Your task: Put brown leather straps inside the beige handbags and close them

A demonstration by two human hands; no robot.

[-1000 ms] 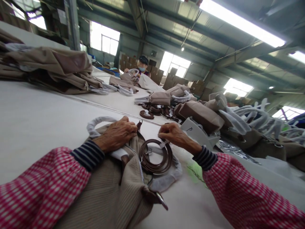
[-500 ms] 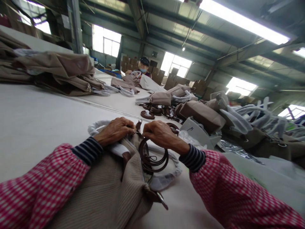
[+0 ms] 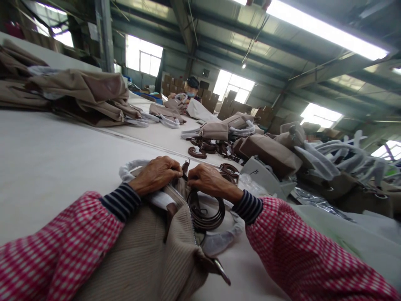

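A beige ribbed handbag (image 3: pixel 134 246) lies in front of me, its top zipper (image 3: pixel 189 207) running away from me. My left hand (image 3: pixel 158 173) is closed, thumb and fingers pinching the bag's top edge near the zipper's far end. Opposite it, my right hand (image 3: pixel 208 182) is pinched at the same end; its fingertips are partly hidden. Between the hands a brown end tab with a metal ring (image 3: pixel 186 165) sticks up. Below my right hand is a coiled brown strap (image 3: pixel 208 213), against the bag's side. White wrapping covers the bag's handles (image 3: pixel 224 240).
More coiled straps (image 3: pixel 197 151) lie beyond my hands on the white table (image 3: pixel 62 159). Beige bags (image 3: pixel 90 92) are piled at the left, and brown-beige bags (image 3: pixel 266 152) at the right. A pale printed bag (image 3: pixel 263 175) stands near clear plastic. A masked person (image 3: pixel 191 90) is across the table.
The view has shifted slightly, so everything sits a little further right. Both hands stay pinched at the zipper's far end, and the strap coil has settled lower beside the bag.
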